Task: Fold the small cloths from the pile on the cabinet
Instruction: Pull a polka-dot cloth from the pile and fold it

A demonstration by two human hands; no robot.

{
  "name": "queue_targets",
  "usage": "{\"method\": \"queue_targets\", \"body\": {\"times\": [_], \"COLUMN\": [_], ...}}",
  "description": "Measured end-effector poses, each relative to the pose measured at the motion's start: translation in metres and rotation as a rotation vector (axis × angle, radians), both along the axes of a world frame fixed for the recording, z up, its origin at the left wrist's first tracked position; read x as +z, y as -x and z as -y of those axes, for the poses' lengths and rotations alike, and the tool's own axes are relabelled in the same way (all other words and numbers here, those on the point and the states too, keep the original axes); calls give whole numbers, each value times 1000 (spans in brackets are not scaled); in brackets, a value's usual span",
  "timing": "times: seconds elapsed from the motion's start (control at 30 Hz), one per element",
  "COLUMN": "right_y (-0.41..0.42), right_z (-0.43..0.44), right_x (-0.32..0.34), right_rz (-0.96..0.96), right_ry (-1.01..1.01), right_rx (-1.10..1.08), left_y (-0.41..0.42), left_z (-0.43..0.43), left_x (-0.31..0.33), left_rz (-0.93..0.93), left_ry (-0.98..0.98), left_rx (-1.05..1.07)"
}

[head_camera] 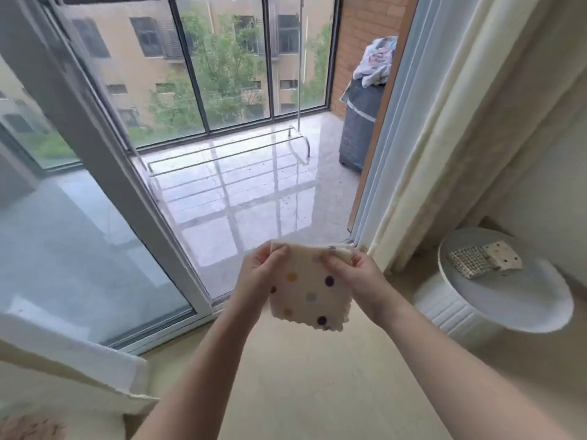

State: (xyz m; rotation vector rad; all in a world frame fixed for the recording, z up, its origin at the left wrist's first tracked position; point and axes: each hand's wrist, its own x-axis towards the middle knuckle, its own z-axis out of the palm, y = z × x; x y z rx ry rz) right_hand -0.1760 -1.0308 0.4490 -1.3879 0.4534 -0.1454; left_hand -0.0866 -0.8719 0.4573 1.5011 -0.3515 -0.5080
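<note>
A small cream cloth with coloured dots (pixel 309 296) hangs in the air in front of me. My left hand (pixel 259 274) pinches its upper left corner. My right hand (pixel 352 274) pinches the upper right edge, where the fabric is bunched or doubled over. The lower part of the cloth hangs free. On the round white cabinet (pixel 521 306) at the right lie two small cloths side by side: a dark checked one (pixel 470 262) and a cream dotted one (pixel 505 257).
An open sliding glass door (pixel 104 173) leads to a tiled balcony with a low metal rack (pixel 228 150) and a covered appliance (pixel 362 122) with laundry on top. Cream curtains (pixel 444 138) hang at right. A white surface (pixel 63 360) sits at lower left.
</note>
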Motion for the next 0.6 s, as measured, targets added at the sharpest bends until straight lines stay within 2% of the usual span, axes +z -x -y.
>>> {"method": "queue_targets", "body": {"times": [0.23, 0.47, 0.6], "right_y": [44, 115, 132], "right_z": [162, 321, 400], "right_x": [-13, -20, -38], "right_rz": [-8, 6, -22], "right_ry": [-65, -333, -381], "right_rx": [-8, -9, -131], "left_y": [41, 118, 138], "left_z": [163, 315, 398], "left_x": [-13, -31, -44], "left_rz": [29, -57, -110], "left_ry": [-53, -52, -99], "left_rx": [-115, -38, -4]}}
